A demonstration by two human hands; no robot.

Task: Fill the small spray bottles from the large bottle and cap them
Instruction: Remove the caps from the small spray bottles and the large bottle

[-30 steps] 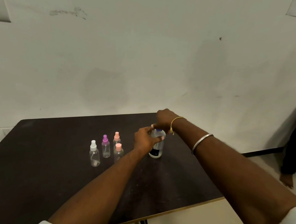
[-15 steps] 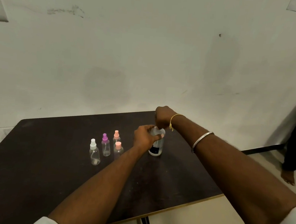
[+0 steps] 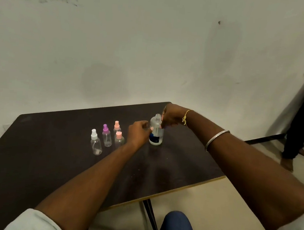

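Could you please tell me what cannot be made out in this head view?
Whether the right hand beside the open neck of the large bottle holds a cap: the hand hides that.
Label text: too small, partly behind the left hand.
Fill level of the small spray bottles: too small.
The bystander: cut off by the right edge.

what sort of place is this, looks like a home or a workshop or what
Probably a plain room in a home or simple workspace: a bare, scuffed white wall, a dark table holding small spray bottles and a large bottle, and a pale floor.
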